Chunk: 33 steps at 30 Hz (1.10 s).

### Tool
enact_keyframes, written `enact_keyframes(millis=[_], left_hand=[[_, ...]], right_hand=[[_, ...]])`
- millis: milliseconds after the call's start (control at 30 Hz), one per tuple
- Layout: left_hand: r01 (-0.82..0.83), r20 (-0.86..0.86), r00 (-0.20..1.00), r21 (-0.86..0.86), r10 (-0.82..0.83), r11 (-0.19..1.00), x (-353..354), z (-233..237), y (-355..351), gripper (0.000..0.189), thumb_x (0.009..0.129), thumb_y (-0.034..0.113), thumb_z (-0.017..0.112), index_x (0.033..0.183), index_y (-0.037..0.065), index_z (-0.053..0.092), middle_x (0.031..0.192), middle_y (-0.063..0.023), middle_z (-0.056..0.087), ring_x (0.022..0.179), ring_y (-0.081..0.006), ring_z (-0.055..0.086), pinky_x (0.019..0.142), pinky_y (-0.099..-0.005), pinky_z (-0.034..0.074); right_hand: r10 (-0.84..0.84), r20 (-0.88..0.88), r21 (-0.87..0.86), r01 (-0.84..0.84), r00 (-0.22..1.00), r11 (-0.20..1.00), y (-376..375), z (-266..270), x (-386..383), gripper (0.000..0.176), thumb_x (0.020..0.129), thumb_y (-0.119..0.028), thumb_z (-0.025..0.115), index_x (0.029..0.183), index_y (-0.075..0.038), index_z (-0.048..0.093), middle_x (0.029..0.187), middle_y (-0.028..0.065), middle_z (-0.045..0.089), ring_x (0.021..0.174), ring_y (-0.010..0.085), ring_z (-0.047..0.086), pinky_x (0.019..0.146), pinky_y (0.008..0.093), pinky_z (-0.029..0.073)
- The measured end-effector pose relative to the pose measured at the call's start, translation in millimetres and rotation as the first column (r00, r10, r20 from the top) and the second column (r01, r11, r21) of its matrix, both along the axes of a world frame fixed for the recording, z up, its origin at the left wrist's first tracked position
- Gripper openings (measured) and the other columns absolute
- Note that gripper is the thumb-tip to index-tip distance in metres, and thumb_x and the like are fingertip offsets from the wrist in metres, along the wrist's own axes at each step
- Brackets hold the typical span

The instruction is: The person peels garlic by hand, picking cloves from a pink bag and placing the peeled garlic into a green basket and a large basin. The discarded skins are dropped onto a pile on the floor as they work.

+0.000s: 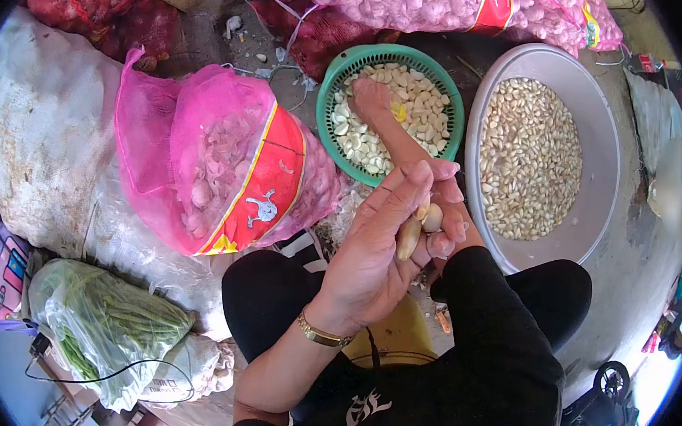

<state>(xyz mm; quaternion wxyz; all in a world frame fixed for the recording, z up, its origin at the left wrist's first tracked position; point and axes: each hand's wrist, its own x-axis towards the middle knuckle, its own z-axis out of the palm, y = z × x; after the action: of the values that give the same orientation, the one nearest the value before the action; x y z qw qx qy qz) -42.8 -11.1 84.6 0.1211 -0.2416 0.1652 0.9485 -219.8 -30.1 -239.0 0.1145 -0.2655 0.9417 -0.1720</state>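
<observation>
My left hand [380, 246], with a gold watch [322, 331] at the wrist, is cupped with curled fingers around a few garlic cloves. One long brownish clove [409, 240] and a rounder pale clove [432, 219] show in it. Behind it, my right forearm runs up from a black sleeve [496, 305]. My right hand [370, 100] is down in the green basket [336, 153], touching the peeled cloves [429, 114]. Its fingers look curled, but their tips are hidden, as is anything between them. A small yellow thing [399, 112] lies by that wrist.
A large grey tub [607, 184] holds many unpeeled cloves [529, 158]. A pink mesh bag [152, 156] of garlic leans at left beside a white sack [38, 125]. More garlic sacks [413, 3] lie behind. Green beans [116, 311] in a plastic bag sit lower left.
</observation>
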Motion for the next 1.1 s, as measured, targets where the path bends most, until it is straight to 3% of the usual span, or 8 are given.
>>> enact_keyframes(millis=[100, 200, 267, 300, 433, 500, 700, 1100], left_hand=[[0.004, -0.03, 1.0, -0.013, -0.004, 1.0, 2, 0, -1, 0.033, 0.103, 0.029, 0.039, 0.119, 0.002, 0.049, 0.103, -0.0087, 0.052, 0.078, -0.0146, 0.056, 0.059, -0.0206, 0.046], [-0.016, -0.028, 1.0, -0.034, 0.015, 0.999, 7, 0, -2, 0.032, 0.103, 0.029, 0.039, 0.119, 0.002, 0.05, 0.102, -0.0078, 0.053, 0.078, -0.0147, 0.057, 0.059, -0.0206, 0.046], [-0.026, -0.03, 0.999, -0.03, 0.025, 0.999, 9, -1, 3, 0.032, 0.103, 0.029, 0.04, 0.119, 0.002, 0.05, 0.101, -0.0073, 0.053, 0.078, -0.0147, 0.057, 0.06, -0.0207, 0.046], [0.011, -0.016, 1.0, -0.046, -0.012, 0.999, 12, -2, 7, 0.032, 0.103, 0.029, 0.041, 0.119, 0.003, 0.051, 0.101, -0.007, 0.054, 0.078, -0.0145, 0.057, 0.06, -0.0207, 0.047], [0.104, 0.028, 0.994, -0.045, -0.103, 0.994, 25, -5, 21, 0.033, 0.102, 0.028, 0.044, 0.12, 0.002, 0.052, 0.099, -0.0061, 0.055, 0.077, -0.014, 0.059, 0.063, -0.0206, 0.05], [0.115, 0.007, 0.993, -0.027, -0.115, 0.993, 34, -10, 25, 0.032, 0.101, 0.028, 0.045, 0.119, 0.003, 0.052, 0.096, -0.0052, 0.057, 0.078, -0.0136, 0.06, 0.065, -0.0205, 0.052], [0.182, 0.05, 0.983, -0.064, -0.179, 0.981, 50, -21, 39, 0.03, 0.1, 0.027, 0.047, 0.118, 0.004, 0.053, 0.096, -0.0041, 0.059, 0.08, -0.0133, 0.062, 0.065, -0.0205, 0.053], [0.189, -0.083, 0.976, -0.155, -0.204, 0.97, 69, -30, 62, 0.028, 0.098, 0.026, 0.052, 0.113, 0.002, 0.057, 0.095, -0.005, 0.06, 0.077, -0.0145, 0.062, 0.065, -0.0239, 0.053]], right_hand=[[0.043, -0.072, -0.006, -0.043, 0.996, 0.999, 1, -12, -1, 0.029, 0.075, -0.031, 0.07, 0.088, -0.005, 0.068, 0.089, 0.0166, 0.067, 0.082, 0.0342, 0.067, 0.073, 0.0448, 0.053], [-0.106, 0.02, -0.16, 0.107, 0.994, 0.981, 14, -4, 7, 0.03, 0.078, -0.031, 0.067, 0.085, -0.002, 0.067, 0.086, 0.0189, 0.067, 0.08, 0.036, 0.066, 0.072, 0.045, 0.052], [-0.14, 0.238, -0.365, 0.222, 0.961, 0.904, 34, 11, 18, 0.029, 0.082, -0.027, 0.062, 0.087, 0.001, 0.066, 0.093, 0.0245, 0.065, 0.083, 0.0389, 0.065, 0.071, 0.044, 0.052], [-0.141, 0.229, -0.361, 0.219, 0.963, 0.907, 47, 20, 25, 0.029, 0.082, -0.027, 0.062, 0.087, 0.001, 0.066, 0.093, 0.0245, 0.065, 0.083, 0.0389, 0.065, 0.071, 0.044, 0.052], [-0.034, 0.585, -0.423, 0.34, 0.81, 0.84, 105, 40, 85, 0.033, 0.086, -0.03, 0.059, 0.097, 0.0, 0.066, 0.088, 0.0218, 0.066, 0.074, 0.0363, 0.064, 0.07, 0.0458, 0.049], [0.123, 0.584, -0.375, 0.131, 0.802, 0.918, 131, 38, 123, 0.027, 0.084, -0.022, 0.063, 0.102, -0.002, 0.067, 0.083, 0.0101, 0.067, 0.077, 0.0227, 0.063, 0.073, 0.0337, 0.049], [0.124, 0.521, -0.41, 0.12, 0.845, 0.904, 126, 54, 145, 0.028, 0.085, -0.022, 0.062, 0.104, -0.002, 0.065, 0.086, 0.0118, 0.067, 0.08, 0.0242, 0.063, 0.074, 0.0348, 0.048], [0.169, 0.345, -0.529, 0.043, 0.923, 0.847, 148, 100, 184, 0.031, 0.088, -0.023, 0.058, 0.109, -0.001, 0.062, 0.093, 0.0159, 0.065, 0.086, 0.0277, 0.062, 0.078, 0.0373, 0.047]])
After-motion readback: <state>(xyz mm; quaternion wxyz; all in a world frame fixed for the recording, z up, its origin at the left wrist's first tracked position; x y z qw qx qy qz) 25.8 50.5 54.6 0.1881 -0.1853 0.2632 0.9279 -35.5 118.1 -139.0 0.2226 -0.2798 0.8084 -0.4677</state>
